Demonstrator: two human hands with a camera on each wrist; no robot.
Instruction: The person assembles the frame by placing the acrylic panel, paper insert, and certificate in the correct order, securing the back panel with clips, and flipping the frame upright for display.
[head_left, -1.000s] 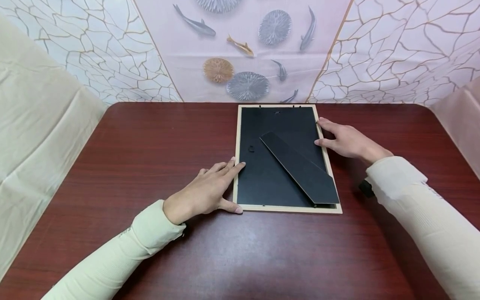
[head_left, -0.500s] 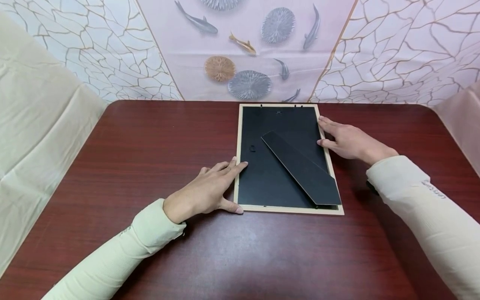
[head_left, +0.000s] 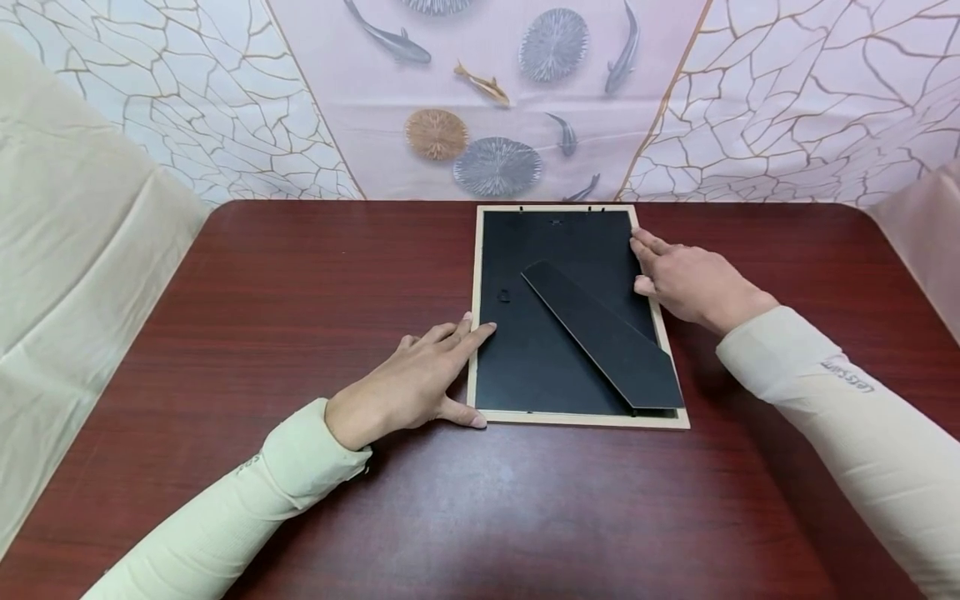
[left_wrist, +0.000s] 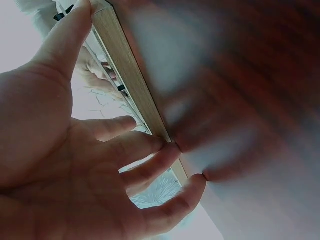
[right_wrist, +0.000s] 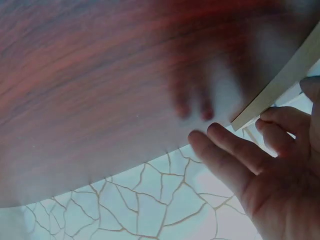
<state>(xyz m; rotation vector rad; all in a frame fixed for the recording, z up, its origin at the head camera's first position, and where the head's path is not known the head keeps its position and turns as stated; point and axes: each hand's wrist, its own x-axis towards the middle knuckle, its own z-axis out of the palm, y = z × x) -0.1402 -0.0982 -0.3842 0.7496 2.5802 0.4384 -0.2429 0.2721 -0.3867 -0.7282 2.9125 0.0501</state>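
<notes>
A picture frame [head_left: 570,420] with a pale wooden rim lies face down, showing its black backing board [head_left: 555,375]. Slantwise across the board lies a black easel stand [head_left: 600,333], its wide end by the lower right corner. My left hand [head_left: 420,375] rests at the lower left, fingers spread, thumb at the corner; the left wrist view shows fingers along the wooden side [left_wrist: 125,60]. At the upper right side, my right hand [head_left: 697,283] touches the rim, fingertips on its edge. In the right wrist view, two fingers extend past the frame's wooden side [right_wrist: 285,77].
The dark red wooden table [head_left: 300,275] has rounded far corners. Behind it hangs a patterned cloth [head_left: 360,150] with fish and cracked lines; the frame's far edge lies close to it. Small dark tabs [head_left: 589,209] stand along the frame's far rim.
My right hand has shifted slightly: its fingers now reach farther onto the right rim, and its wrist has turned. The left hand and the frame look unmoved.
</notes>
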